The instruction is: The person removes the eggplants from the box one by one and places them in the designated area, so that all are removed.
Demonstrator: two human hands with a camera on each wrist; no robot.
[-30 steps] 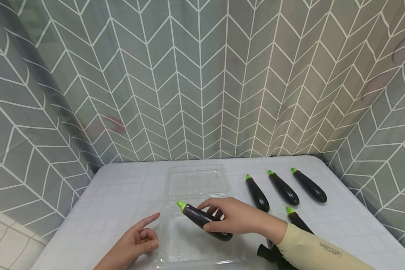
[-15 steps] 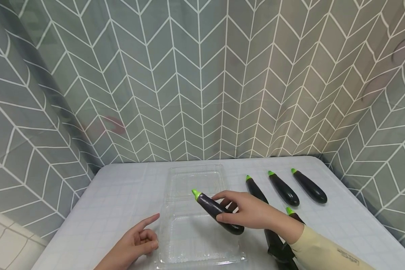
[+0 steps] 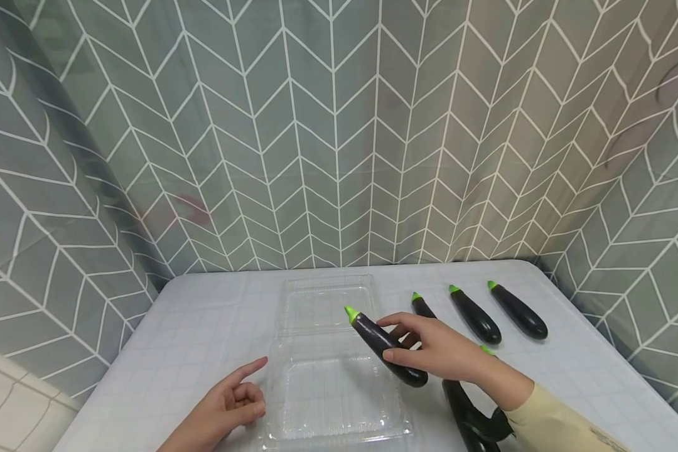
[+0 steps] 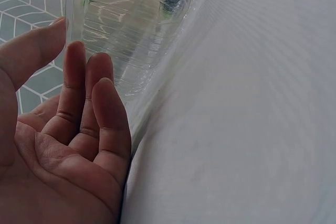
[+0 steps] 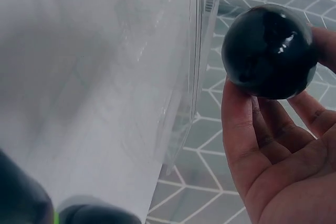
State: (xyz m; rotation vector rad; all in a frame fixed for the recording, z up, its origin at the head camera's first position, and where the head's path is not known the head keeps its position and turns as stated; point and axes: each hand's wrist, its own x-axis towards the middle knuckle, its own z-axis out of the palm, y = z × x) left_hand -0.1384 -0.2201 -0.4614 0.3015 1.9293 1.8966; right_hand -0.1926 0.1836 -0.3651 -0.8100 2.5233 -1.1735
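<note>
My right hand (image 3: 437,345) pinches a dark purple eggplant (image 3: 371,334) between thumb and fingers. The eggplant hangs tilted above the right side of a clear plastic clamshell box (image 3: 339,433), its bright green stem end up and to the left. Its round, glossy bottom (image 5: 270,51) faces the camera in the right wrist view. The box lies open, with the lid (image 3: 328,304) folded back toward the curtain. At the left edge of the box, my left hand (image 3: 226,402) holds nothing; its index finger points out while the others bend loosely (image 4: 107,114).
Toward the right of the white-covered table (image 3: 215,326) lie more eggplants (image 3: 476,319), (image 3: 518,311), one partly behind my right hand. A green tip (image 3: 487,349) peeks out above the forearm. A dark elongated shape (image 3: 457,402) lies beneath the wrist. A patterned curtain (image 3: 339,157) closes off the back.
My right hand has moved right and slightly away from me, carrying the eggplant from over the middle of the box to its right edge. The left hand has stayed put.
</note>
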